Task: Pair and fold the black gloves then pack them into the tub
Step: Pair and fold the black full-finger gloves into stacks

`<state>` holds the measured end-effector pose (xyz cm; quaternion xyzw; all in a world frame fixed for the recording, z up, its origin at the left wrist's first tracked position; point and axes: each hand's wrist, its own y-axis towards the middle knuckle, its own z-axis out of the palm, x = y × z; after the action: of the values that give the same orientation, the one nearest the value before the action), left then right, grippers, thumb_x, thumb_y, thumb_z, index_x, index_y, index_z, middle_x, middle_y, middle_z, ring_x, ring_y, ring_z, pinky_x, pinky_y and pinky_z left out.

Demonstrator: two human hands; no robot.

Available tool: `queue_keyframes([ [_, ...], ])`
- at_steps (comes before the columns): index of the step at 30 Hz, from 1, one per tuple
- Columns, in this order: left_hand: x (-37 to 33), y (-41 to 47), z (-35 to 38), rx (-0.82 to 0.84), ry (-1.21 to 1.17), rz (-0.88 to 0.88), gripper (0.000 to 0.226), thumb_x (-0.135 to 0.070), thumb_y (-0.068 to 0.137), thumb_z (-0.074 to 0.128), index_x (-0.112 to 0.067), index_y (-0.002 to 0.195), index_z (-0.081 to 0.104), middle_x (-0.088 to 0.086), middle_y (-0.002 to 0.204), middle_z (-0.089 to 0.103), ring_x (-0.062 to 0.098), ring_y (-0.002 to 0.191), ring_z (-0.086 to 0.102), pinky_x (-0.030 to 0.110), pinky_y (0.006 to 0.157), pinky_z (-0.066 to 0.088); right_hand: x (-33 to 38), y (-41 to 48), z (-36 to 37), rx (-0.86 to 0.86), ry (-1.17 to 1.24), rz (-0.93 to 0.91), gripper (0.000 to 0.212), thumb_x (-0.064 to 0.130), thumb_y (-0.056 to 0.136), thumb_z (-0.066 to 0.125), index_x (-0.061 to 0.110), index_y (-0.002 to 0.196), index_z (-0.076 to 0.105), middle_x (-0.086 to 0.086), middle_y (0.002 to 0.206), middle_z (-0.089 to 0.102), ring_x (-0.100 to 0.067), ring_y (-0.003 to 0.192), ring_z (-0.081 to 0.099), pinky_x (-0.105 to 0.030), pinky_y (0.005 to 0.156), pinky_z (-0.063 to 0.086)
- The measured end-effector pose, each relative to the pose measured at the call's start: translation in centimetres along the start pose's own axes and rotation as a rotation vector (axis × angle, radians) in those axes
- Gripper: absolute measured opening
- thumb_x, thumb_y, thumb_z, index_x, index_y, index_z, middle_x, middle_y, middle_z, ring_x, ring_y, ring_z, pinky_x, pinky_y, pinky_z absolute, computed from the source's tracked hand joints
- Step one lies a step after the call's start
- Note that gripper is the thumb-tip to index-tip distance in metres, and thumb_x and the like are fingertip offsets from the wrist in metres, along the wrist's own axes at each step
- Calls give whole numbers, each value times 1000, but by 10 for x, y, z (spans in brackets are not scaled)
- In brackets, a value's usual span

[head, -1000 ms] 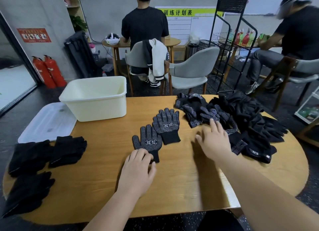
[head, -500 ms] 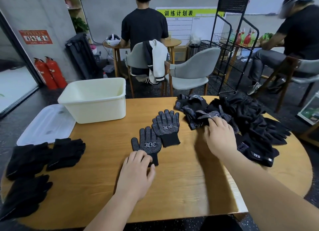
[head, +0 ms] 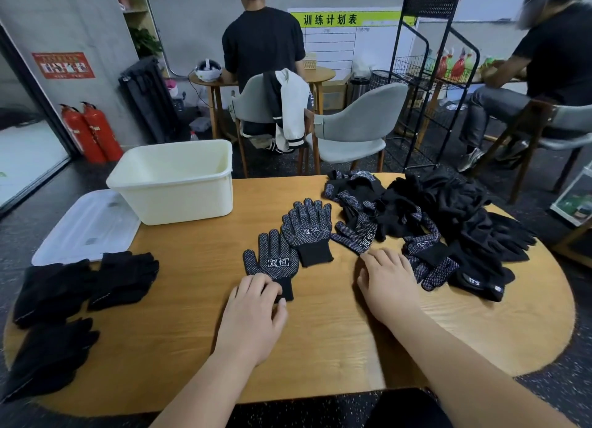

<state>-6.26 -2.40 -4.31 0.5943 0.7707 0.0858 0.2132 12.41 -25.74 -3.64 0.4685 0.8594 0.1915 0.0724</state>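
The left grip lies relaxed and unclenched on the cuff of the near dotted glove on the bench. A second dotted glove touches it, just beyond. The right grip, fingers extended, touches a third dotted glove (at the edge of the glove pile). The tub stands far-left.

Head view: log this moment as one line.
left hand: on cuff of near dotted glove | right hand: touching cuff of third dotted glove | tub: no gloves seen inside
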Motion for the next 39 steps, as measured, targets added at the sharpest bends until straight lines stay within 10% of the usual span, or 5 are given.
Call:
queue_keyframes([
  [7,0,0,0,19,10,-10,33,-44,101,40,-28,109,66,-15,113,49,13,110,47,33,95,46,1,10,-3,256,-6,11,55,36,104,45,23,157,43,0,168,34,-29,159,18,-48,126,21],
  [16,0,0,-2,32,24,-12,32,-45,102,39,-29,110,66,-16,112,48,12,109,47,33,94,47,-18,30,-15,-79,-44,-136,20,16,76,88,24,92,80,8,90,72,-25,98,60,-41,80,43],
  [21,0,1,0,24,21,-9,30,-43,101,42,-28,110,66,-15,112,50,13,109,48,34,94,47,-8,64,-63,-352,189,-120,12,17,86,70,22,97,72,2,96,62,-31,98,53,-44,79,43],
  [36,0,0,-1,-19,-15,53,29,-41,100,46,-26,105,71,-14,105,54,15,102,52,35,90,47,-24,2,-35,180,188,-114,45,77,81,68,39,105,73,19,105,64,-15,106,54,-40,87,50],
  [39,0,-1,-4,-16,-15,44,30,-43,100,46,-27,102,71,-16,101,54,13,97,51,35,88,47,-12,-6,-32,136,126,-48,30,62,87,73,37,101,74,13,103,65,-22,105,54,-40,83,46],
])
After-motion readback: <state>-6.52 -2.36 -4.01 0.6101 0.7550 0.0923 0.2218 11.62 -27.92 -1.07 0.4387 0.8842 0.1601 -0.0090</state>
